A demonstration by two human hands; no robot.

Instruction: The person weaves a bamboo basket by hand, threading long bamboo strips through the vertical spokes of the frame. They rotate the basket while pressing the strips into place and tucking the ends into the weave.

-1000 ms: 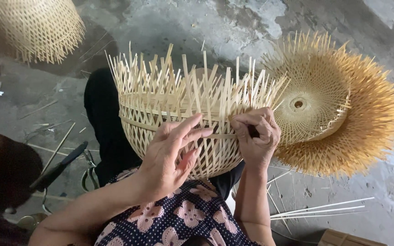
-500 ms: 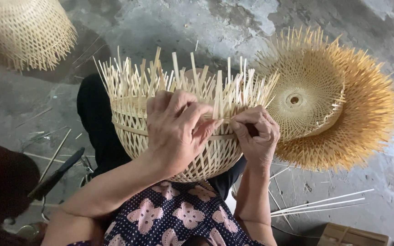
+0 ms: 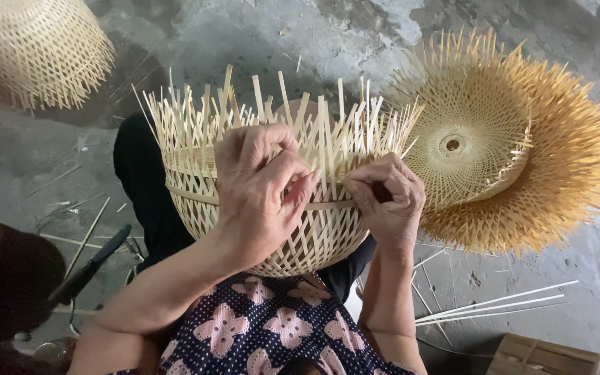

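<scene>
A half-woven bamboo basket (image 3: 196,173) rests on my lap, its loose strip ends sticking up along the rim. My left hand (image 3: 258,187) lies over the near side of the rim, fingers curled and pinching upright bamboo strips. My right hand (image 3: 387,201) is closed on the rim just to the right, pressing a strip against the horizontal band. The two hands almost touch.
A stack of finished woven baskets (image 3: 522,146) with frayed edges lies on the concrete floor to the right. Another basket (image 3: 29,48) sits at the top left. Loose bamboo strips (image 3: 494,305) lie at the lower right, a dark-handled tool (image 3: 88,264) at the left, a wooden box (image 3: 543,357) at the bottom right.
My left hand moved from spread fingers low on the basket wall up onto the rim and closed on the strips. The right hand stayed gripping the rim.
</scene>
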